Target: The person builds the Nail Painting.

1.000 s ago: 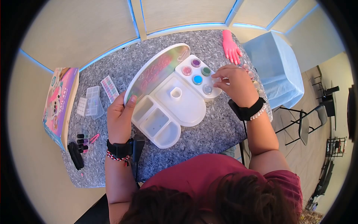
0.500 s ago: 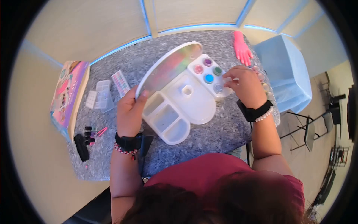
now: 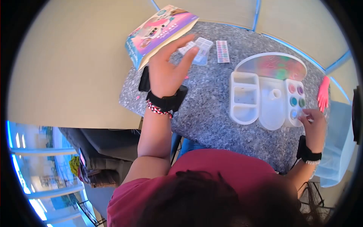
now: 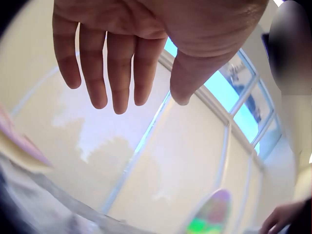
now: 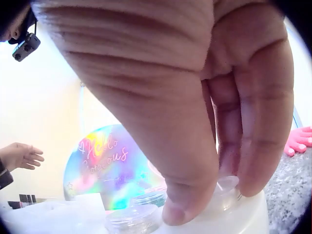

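My right hand (image 3: 315, 126) is at the near right corner of a white nail-art tray (image 3: 272, 118), pinching a small clear jar (image 5: 227, 191) between thumb and fingers. Beside it in the tray's right section sit several lidded glitter pots, among them a silvery one (image 3: 293, 114) and a blue one (image 3: 293, 101). The tray's rounded iridescent back panel (image 3: 270, 68) stands up behind, with pink lettering legible in the right wrist view. Off to the left, my left hand (image 3: 166, 73) is raised with fingers extended and nothing in it, overlapping the nail-art box (image 3: 160, 34) in the head view.
Behind the left hand lie a clear divided case (image 3: 203, 46) and a nail sticker sheet (image 3: 222, 52). A black pouch (image 3: 144, 80) is near the table's left edge. A pink model hand (image 3: 323, 94) lies at the right edge, by a blue-covered object (image 3: 334, 151).
My left hand has let go of the panel and moved left toward the box. The head view has turned left, so the tray appears farther right. My right hand stays at the tray's corner.
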Motion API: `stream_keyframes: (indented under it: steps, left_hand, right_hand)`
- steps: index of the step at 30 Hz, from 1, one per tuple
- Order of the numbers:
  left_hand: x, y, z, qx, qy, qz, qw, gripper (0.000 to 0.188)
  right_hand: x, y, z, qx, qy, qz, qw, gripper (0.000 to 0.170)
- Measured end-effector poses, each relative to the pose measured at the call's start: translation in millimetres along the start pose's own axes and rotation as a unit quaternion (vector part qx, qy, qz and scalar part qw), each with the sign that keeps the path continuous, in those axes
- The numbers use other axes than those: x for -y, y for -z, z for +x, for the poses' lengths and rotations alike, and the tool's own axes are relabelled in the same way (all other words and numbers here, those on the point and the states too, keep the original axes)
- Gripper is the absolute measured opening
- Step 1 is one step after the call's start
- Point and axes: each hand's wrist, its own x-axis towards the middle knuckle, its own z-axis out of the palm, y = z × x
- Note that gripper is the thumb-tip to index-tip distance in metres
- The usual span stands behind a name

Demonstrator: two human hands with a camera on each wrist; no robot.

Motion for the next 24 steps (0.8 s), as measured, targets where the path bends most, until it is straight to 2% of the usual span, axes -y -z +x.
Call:
stream_keyframes:
  steps: [1, 2, 4, 5, 7, 10, 11, 16, 18, 20, 21, 23, 24]
  left_hand:
    - [3.5, 13.6, -5.9, -0.045, -0.024, 0.086, 0.995, 0.035]
    - [7.8, 27.8, -13.6, -0.047, -0.025, 0.091, 0.994, 0.035]
    - [20.1, 51.5, -28.6, -0.059, 0.003, 0.247, 0.967, 0.035]
    - [28.7, 59.9, -36.3, -0.060, 0.001, 0.246, 0.968, 0.035]
    - [45.8, 71.2, -52.7, -0.041, 0.102, 0.279, 0.954, 0.035]
    - [59.8, 70.5, -67.8, -0.025, 0.150, 0.320, 0.935, 0.034]
    - [63.5, 69.2, -70.8, -0.023, 0.150, 0.316, 0.936, 0.034]
    - [80.0, 64.7, -76.3, -0.029, 0.176, 0.340, 0.923, 0.027]
    - [81.2, 69.1, -76.8, -0.026, 0.170, 0.362, 0.916, 0.024]
    - [64.4, 70.7, -71.3, -0.107, 0.133, 0.400, 0.901, 0.019]
    - [50.3, 66.3, -67.1, -0.102, 0.130, 0.393, 0.905, 0.019]
    - [9.9, 49.0, -58.9, -0.160, -0.011, 0.333, 0.929, 0.015]
    - [-7.2, 36.9, -58.2, -0.158, -0.011, 0.329, 0.931, 0.015]
  right_hand:
    - [3.6, 1.7, -3.8, 0.007, -0.013, 0.010, 1.000, 0.029]
    - [5.2, 2.7, -8.5, 0.013, -0.028, 0.017, 0.999, 0.030]
    - [9.6, -2.0, -19.1, -0.004, -0.029, 0.043, 0.999, 0.030]
    - [20.3, -1.8, -24.9, -0.004, -0.042, 0.063, 0.997, 0.029]
    - [30.8, -4.8, -34.7, -0.009, -0.045, 0.102, 0.994, 0.030]
    - [46.4, -7.4, -42.1, 0.028, -0.048, 0.158, 0.986, 0.032]
    - [45.8, -10.6, -43.7, 0.025, -0.030, 0.167, 0.985, 0.033]
    - [50.4, -15.9, -48.7, 0.002, -0.057, 0.189, 0.980, 0.032]
    - [49.1, -14.9, -49.9, -0.001, -0.030, 0.193, 0.981, 0.033]
    - [50.7, -14.0, -50.4, -0.007, -0.040, 0.189, 0.981, 0.034]
    - [50.7, -15.4, -50.7, -0.008, -0.038, 0.201, 0.979, 0.033]
    - [50.8, -15.7, -51.9, -0.007, -0.039, 0.215, 0.976, 0.033]
    - [50.9, -15.6, -52.1, -0.010, -0.043, 0.212, 0.976, 0.033]
